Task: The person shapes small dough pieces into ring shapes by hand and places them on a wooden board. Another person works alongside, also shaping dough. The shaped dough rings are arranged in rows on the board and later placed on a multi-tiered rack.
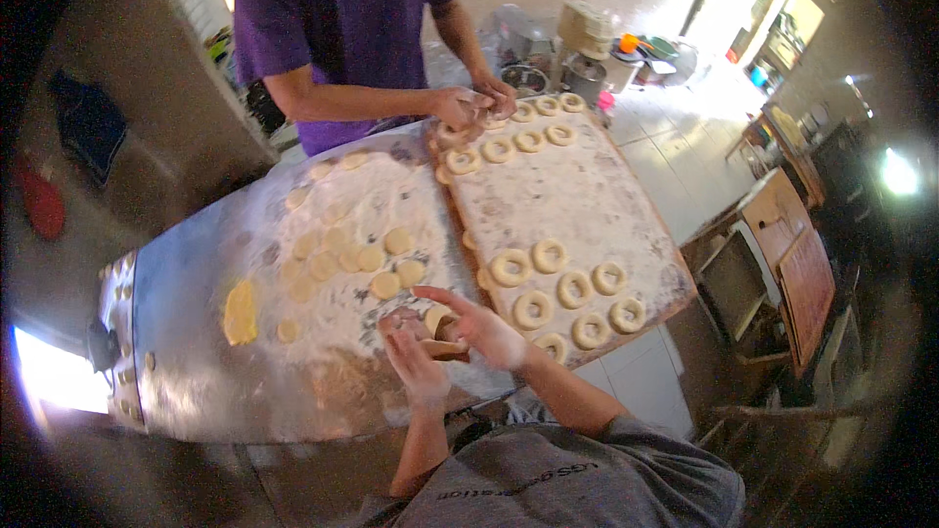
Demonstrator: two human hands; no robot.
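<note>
Over the near edge of the floured table, my left hand [415,360] and my right hand [489,334] come together around a pale piece of dough [437,317]. My right index finger stretches out to the left above it. The left fingers lie close together at its other side, and part of the dough is hidden between the hands. Just beyond them are several flat dough rounds [384,285] on the flour. To the right, dough rings [533,310] lie in rows on a floured wooden board [577,203].
Across the table a person in a purple shirt [337,29] works with both hands [479,106] at the board's far edge, among more rings. A yellow lump [240,313] lies on the metal table [196,362] at left. Wooden boards [787,264] stand to the right.
</note>
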